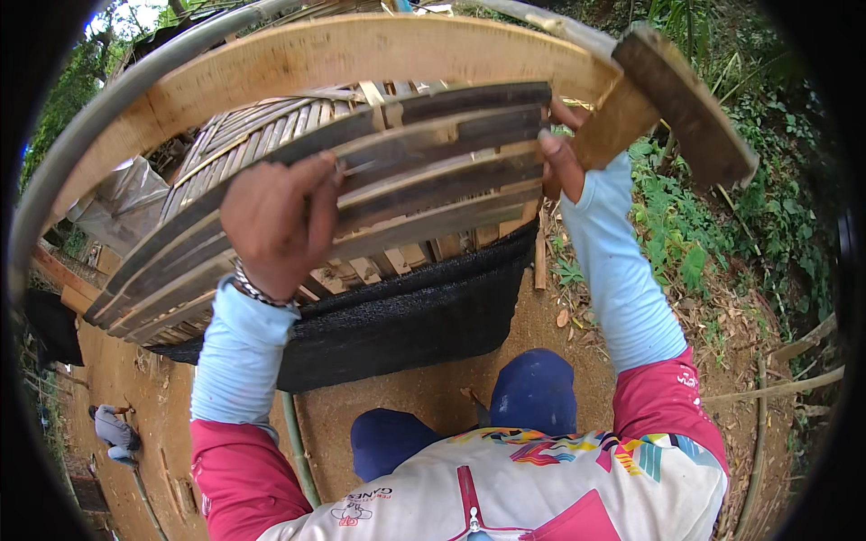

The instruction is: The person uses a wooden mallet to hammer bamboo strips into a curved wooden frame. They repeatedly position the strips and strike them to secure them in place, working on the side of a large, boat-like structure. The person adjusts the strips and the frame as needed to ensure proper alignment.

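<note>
Flat, weathered bamboo slats point(433, 171), long axis running left to right; left hand point(275, 221) and right hand point(561, 153) fingers curl closed around them.

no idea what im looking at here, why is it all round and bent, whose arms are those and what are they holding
This is one view from a wide fisheye camera worn on a person's head, looking down, so straight edges curve. The arms in pale blue sleeves are the wearer's own. The left hand and right hand both grip a bundle of long flat bamboo slats, raised in front of a woven bamboo panel. A black mesh sheet hangs below it. Underneath lies bare brown dirt ground; another person crouches far left.
</note>
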### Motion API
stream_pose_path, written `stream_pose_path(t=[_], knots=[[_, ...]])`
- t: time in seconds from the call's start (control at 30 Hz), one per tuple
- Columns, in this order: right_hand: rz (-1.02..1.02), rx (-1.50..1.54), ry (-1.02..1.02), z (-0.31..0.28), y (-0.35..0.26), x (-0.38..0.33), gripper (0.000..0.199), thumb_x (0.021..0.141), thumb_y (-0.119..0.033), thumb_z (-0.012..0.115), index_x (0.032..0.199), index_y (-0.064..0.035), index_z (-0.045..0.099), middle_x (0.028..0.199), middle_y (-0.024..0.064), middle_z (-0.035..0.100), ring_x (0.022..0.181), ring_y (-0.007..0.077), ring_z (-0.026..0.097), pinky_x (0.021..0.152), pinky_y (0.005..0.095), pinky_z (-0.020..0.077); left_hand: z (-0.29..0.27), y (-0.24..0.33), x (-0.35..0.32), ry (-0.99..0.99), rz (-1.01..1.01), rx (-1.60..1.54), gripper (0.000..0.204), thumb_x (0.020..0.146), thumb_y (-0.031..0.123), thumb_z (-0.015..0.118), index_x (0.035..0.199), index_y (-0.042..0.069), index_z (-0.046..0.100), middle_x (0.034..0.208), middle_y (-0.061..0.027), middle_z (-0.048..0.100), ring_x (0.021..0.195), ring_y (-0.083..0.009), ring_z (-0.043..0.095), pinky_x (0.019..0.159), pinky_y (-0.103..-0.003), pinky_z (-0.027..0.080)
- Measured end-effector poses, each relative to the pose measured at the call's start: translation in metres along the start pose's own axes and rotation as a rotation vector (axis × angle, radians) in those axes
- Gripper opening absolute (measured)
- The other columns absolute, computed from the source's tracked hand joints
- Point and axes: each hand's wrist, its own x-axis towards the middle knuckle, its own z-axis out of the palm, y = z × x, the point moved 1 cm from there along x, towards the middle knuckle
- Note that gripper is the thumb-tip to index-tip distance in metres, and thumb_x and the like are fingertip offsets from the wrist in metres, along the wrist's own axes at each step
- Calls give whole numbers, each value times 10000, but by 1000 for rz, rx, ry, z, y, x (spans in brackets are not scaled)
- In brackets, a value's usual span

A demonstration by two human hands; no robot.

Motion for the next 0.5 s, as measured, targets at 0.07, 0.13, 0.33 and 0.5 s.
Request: stream_pose_path(t=[0.07,0.13,0.33,0.5], knots=[[-79,-42,-50,1,0,3,590,864,-256,736,1330,49,539,851,48,654,692,93,580,651,232,469,7,-1,-4,106,56,29,132,786,19,752,884,57,672,712,-77,648,591,-230,604,544,-327,440],[-195,-53,-35,6,15,4,593,862,-248,731,1357,16,539,766,24,641,667,86,563,641,234,463,13,-1,-14,135,7,95,98,808,84,749,886,93,689,786,-60,694,659,-226,658,580,-315,484],[-300,-45,-102,3,25,8,624,855,-282,735,1391,-38,530,873,43,678,654,81,550,629,236,468,17,6,-15,162,-21,206,109,865,189,720,932,104,727,786,-65,703,621,-183,650,578,-288,488],[-322,-189,-95,-1,29,14,581,877,-259,710,1395,-65,534,1056,63,691,658,75,539,625,239,478,19,6,-14,162,-115,188,109,850,250,726,906,156,728,764,-39,696,626,-198,664,555,-296,489]])
